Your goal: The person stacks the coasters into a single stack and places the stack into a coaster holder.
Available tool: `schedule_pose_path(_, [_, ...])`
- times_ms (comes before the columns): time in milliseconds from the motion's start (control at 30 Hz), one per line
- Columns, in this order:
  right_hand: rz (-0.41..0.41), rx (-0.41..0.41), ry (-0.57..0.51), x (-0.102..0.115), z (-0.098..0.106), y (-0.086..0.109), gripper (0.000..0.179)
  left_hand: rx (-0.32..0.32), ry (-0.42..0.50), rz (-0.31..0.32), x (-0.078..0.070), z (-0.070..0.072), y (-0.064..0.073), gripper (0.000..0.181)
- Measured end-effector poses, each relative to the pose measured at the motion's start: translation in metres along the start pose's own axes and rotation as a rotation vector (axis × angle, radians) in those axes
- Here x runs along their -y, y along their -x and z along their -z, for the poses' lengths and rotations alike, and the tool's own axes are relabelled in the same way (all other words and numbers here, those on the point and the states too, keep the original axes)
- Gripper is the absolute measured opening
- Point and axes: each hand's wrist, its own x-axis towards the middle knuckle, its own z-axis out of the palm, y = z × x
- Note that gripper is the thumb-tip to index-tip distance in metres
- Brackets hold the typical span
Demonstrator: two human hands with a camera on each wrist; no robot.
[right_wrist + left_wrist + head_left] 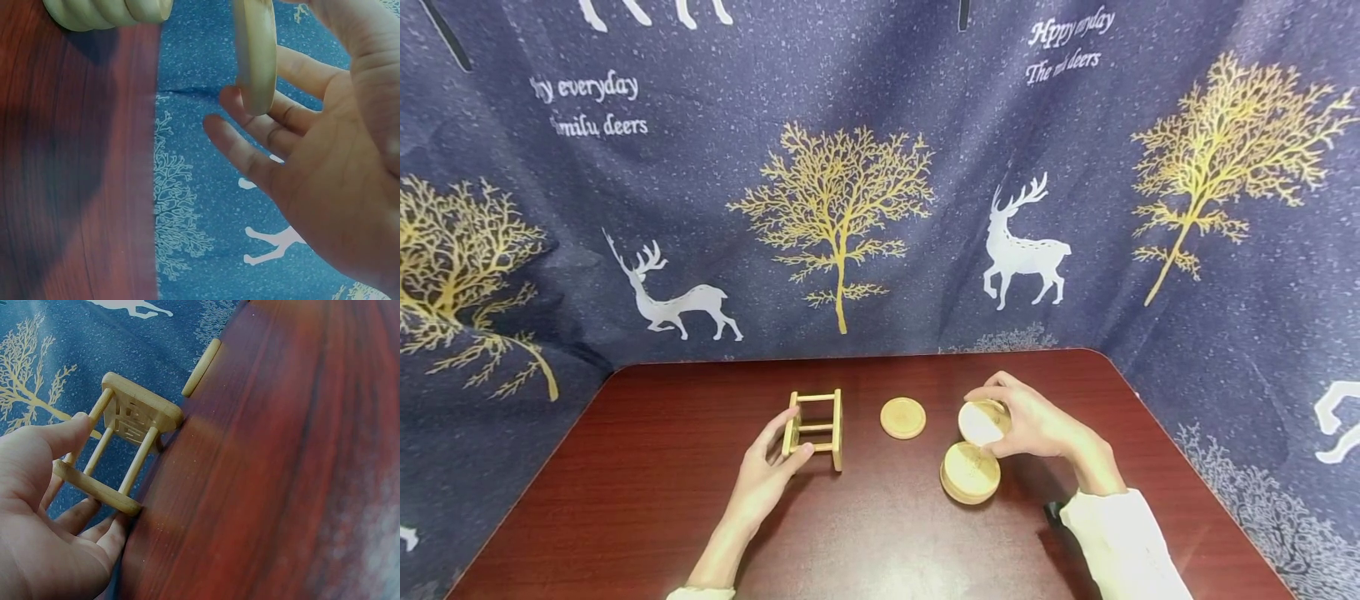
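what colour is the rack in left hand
The rack is yellowish tan, clearest in the left wrist view.

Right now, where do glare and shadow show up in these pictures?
Head view: pale glare on the table towards the bottom edge, and a bright patch on the held disc; left wrist view: whitish glare at the table's lower right; right wrist view: dark shadow over the table at left.
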Motion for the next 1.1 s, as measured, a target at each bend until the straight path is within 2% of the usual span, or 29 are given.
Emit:
schedule_pose_path(300, [0.025,0.033,-0.031,-0.001,-0.002,0.001,0.066,-0.007,0.001,-0.001,0.0,0.001,0.001,0.07])
schedule_pose_path(700, [0.049,0.143,-0.083,0.002,-0.003,0.002,0.063,-0.007,-0.006,-0.003,0.0,0.001,0.002,0.07])
schedule_pose_path(933, [0.01,0.203,-0.148,0.007,-0.008,0.002,0.062,-0.002,-0.001,0.0,0.0,0.0,0.001,0.071])
schedule_pose_path(1100, [-0.001,0.242,-0.145,0.011,-0.01,0.0,0.063,0.001,-0.007,0.002,0.0,0.0,0.0,0.071])
